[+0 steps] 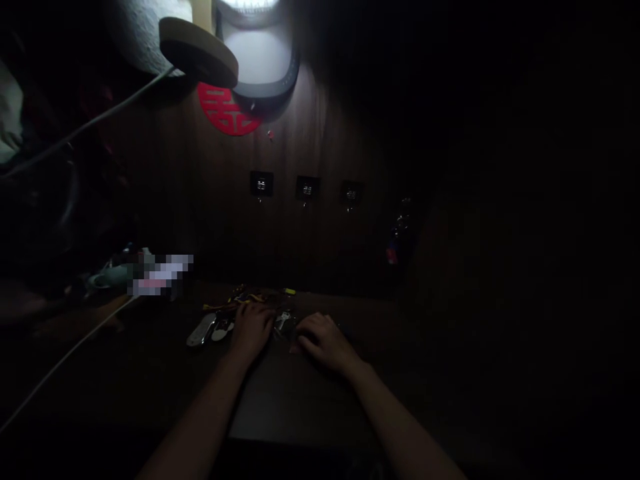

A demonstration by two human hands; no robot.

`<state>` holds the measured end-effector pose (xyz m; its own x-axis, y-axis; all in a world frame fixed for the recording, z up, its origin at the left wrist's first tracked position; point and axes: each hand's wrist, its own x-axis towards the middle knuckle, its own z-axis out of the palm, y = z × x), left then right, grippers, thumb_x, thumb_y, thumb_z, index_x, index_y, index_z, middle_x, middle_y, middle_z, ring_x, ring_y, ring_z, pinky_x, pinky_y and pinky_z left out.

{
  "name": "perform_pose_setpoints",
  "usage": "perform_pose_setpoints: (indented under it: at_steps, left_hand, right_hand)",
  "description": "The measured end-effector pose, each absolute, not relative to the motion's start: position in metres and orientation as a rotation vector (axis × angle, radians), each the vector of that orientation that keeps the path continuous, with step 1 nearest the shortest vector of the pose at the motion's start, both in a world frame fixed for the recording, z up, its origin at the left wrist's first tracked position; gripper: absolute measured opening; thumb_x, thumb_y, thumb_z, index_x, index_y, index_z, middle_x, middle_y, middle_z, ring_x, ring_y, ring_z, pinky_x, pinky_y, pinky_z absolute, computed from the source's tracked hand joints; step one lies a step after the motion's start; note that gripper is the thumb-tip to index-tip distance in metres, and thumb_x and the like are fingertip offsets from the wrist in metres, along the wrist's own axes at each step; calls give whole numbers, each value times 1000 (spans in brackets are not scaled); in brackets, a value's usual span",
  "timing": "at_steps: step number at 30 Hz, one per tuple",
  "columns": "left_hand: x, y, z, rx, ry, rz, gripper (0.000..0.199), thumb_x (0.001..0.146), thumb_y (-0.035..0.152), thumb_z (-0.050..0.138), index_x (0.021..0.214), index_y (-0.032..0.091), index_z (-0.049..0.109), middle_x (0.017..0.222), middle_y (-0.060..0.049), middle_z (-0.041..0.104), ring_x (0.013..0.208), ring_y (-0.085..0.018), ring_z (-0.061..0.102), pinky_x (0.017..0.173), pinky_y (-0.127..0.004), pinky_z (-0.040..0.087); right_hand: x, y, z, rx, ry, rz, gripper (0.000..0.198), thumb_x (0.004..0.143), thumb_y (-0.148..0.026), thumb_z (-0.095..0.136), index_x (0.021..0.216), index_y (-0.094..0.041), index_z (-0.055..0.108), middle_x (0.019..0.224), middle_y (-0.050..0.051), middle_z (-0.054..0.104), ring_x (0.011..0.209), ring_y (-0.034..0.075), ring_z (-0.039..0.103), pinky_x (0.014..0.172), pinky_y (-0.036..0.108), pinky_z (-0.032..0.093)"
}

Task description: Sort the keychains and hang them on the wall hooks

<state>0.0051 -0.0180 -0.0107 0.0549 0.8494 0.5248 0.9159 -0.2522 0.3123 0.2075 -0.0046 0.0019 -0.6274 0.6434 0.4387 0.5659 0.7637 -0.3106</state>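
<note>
In dim light both my hands rest low over a dark wooden tabletop (300, 393). My left hand (253, 328) lies palm down with its fingers forward, at the right edge of a tangle of yellow and dark cords (235, 301). Beside its wrist are a long, pale, silver-rimmed object (201, 330) and a smaller whitish one (221, 331). A metal key (284, 320) shows between the hands, with small, unclear items around it. My right hand (325, 339) is loosely curved over the table, its thumb apart from the fingers. Shadow hides what lies under both palms.
A lit lamp (257, 60) hangs above, near a round disc-shaped object (199, 53) with a white cable (100, 120). A red paper cutout (227, 113) and three wall sockets (307, 189) are on the wood panel. Clutter, including a pale green object (114, 275), stands left.
</note>
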Motion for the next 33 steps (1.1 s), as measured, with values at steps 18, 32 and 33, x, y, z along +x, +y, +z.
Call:
perform_pose_setpoints:
  at_steps: [18, 32, 33]
  left_hand:
    - [-18, -22, -12, -1767, -2028, -884, 42, 68, 1, 41, 94, 25, 63, 100, -7, 66, 100, -27, 53, 101, -59, 16]
    - [6, -22, -1, -1991, -1778, -1165, 27, 75, 10, 44, 95, 22, 57, 98, -4, 64, 99, -21, 53, 105, -46, 18]
    - [7, -22, -2, -2020, -1758, -1176, 26, 75, 11, 44, 95, 22, 57, 97, -4, 64, 99, -21, 54, 105, -45, 20]
  right_hand:
    - [209, 9, -11, -1182, -2346, -123, 21, 81, -24, 53, 100, -24, 62, 91, 7, 64, 93, 23, 52, 84, 39, 34]
    - [222, 12, -3, -1268, -2325, -49, 11, 79, -19, 51, 89, -20, 57, 87, 5, 63, 87, 21, 55, 81, 38, 35]
    - [222, 12, -2, -1244, -2301, -27, 11, 80, -19, 50, 89, -21, 56, 87, 4, 63, 86, 21, 56, 81, 38, 36]
